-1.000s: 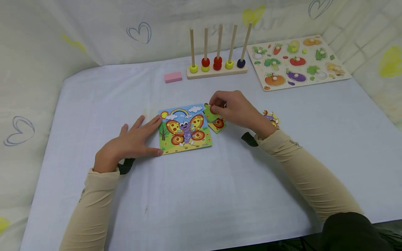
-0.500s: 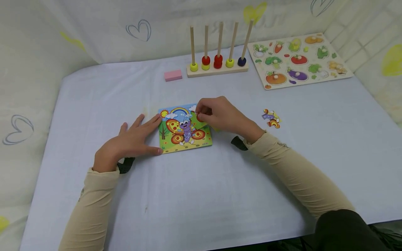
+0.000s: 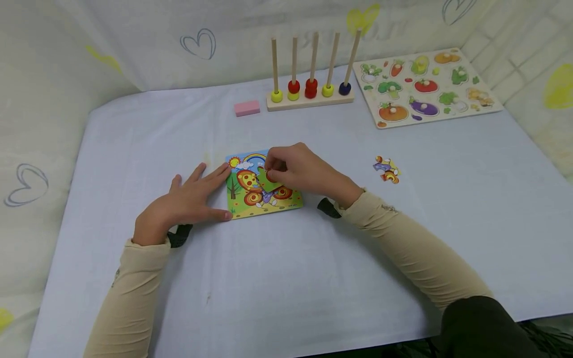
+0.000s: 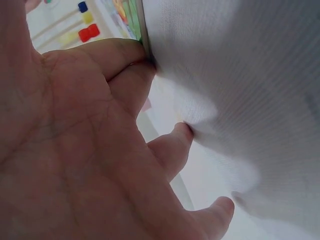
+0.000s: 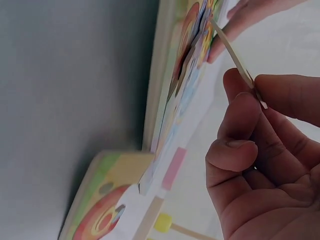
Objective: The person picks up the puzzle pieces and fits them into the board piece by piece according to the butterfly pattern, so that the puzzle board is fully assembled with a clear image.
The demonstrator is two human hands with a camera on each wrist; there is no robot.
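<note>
The puzzle board (image 3: 243, 211) with a butterfly picture lies on the white cloth. My left hand (image 3: 181, 209) rests spread at its left side, thumb and index fingertip right at the edge. In the left wrist view the other fingertips touch the cloth. My right hand (image 3: 309, 171) pinches a green and red puzzle piece (image 3: 264, 180) between thumb and fingers, over the middle of the board. From the right wrist view the piece (image 5: 234, 55) appears edge-on, tilted above the board. Another puzzle piece with a red swirl (image 5: 102, 215) lies beside the board, hidden under my right hand in the head view.
A purple and orange puzzle piece (image 3: 387, 169) lies to the right. Behind stand a pink block (image 3: 246, 108) and a bead stacker (image 3: 309, 102) with upright pegs. A vegetable puzzle board (image 3: 436, 89) lies at the back right.
My right hand has lifted the green and red puzzle piece from beside the board and carried it left over the butterfly picture. My left hand stays in place.
</note>
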